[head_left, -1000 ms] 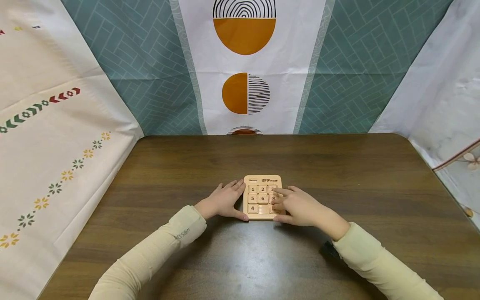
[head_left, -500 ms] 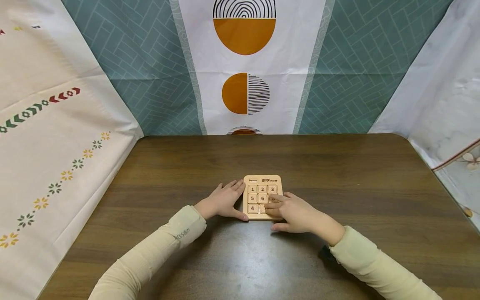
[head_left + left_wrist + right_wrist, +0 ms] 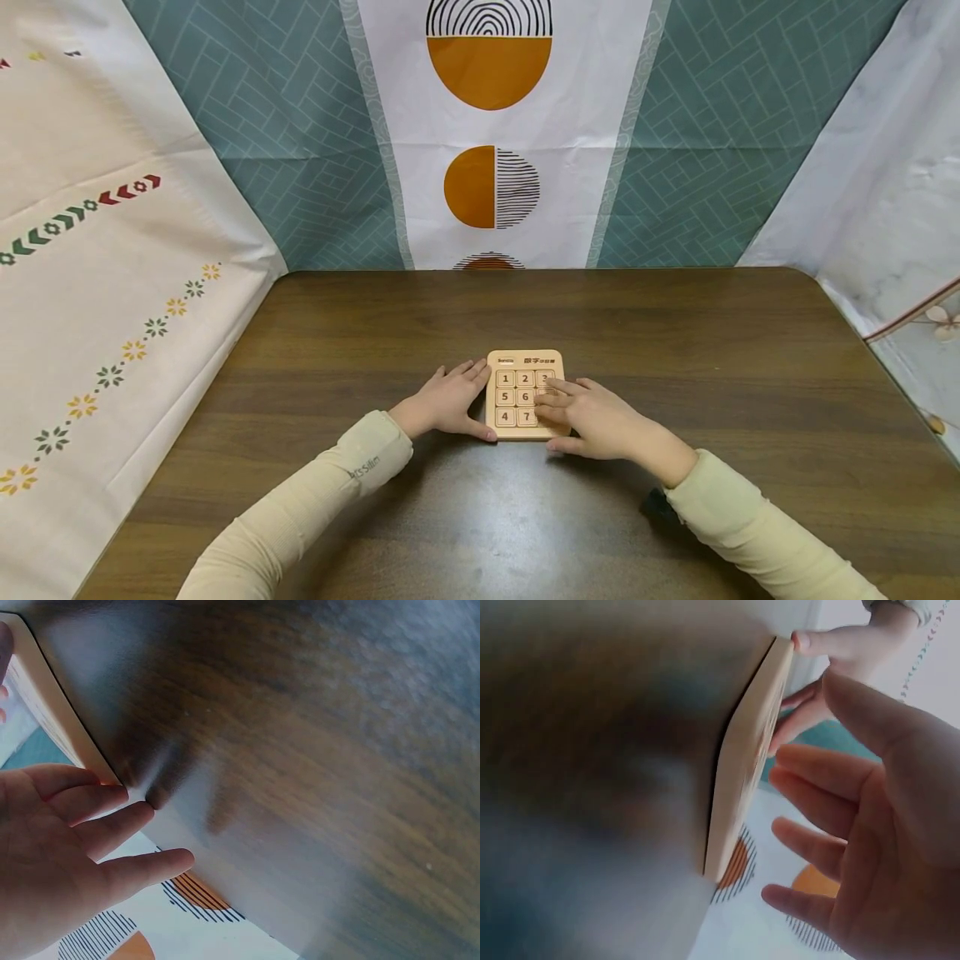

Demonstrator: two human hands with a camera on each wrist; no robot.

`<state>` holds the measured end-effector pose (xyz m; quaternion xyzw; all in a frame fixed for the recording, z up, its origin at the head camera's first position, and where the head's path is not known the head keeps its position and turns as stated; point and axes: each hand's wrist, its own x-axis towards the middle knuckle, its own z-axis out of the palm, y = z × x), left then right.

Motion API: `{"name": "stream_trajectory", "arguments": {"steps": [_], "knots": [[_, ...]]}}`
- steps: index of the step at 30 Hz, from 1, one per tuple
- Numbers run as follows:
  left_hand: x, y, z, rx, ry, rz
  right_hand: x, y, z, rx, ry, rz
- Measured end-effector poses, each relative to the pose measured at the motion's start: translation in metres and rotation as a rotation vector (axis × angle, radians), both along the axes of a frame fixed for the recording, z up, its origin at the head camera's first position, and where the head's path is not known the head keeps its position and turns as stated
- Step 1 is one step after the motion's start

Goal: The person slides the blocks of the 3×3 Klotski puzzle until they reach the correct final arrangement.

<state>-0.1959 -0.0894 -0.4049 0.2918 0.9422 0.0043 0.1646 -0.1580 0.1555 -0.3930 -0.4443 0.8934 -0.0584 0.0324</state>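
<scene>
A wooden number slide puzzle lies flat on the table, its tiles showing 1, 2, 3 on top, then 5, 6, then 4 and 7. My left hand rests against the puzzle's left side, thumb at the near corner. In the left wrist view its extended fingers touch the puzzle's edge. Over the right column hovers my right hand, fingers spread and relaxed, hiding the lower right cells. Tile 7 sits beside its fingertips. The right wrist view shows the fingers extended beside the puzzle's side.
The brown wooden table extends all around the puzzle. A patterned cloth hangs behind its far edge, with pale cloths at both sides. A small dark object lies under the right cuff.
Tile 7 has slid left into the bottom middle cell, which was bare a second ago. My right hand dipped nearer, then moved back up and right. The left hand has stayed put.
</scene>
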Motion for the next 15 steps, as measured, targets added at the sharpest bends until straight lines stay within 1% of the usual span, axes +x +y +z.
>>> {"name": "stream_trajectory", "arguments": {"steps": [3, 6, 11, 15], "knots": [[0.0001, -0.0002, -0.0004, 0.01, 0.003, -0.002, -0.0022, 0.0053, 0.0002, 0.009, 0.017, -0.055], [0.0003, -0.0003, -0.0004, 0.018, 0.001, -0.004, -0.0029, 0.0089, -0.001, 0.017, 0.011, -0.07], [0.0001, -0.0003, -0.0008, 0.024, -0.001, 0.0, 0.0003, 0.0108, -0.0015, 0.001, -0.02, -0.057], [-0.0003, -0.0006, -0.0007, 0.023, -0.001, 0.002, 0.0064, 0.0108, 0.0001, -0.001, -0.028, -0.041]]}}
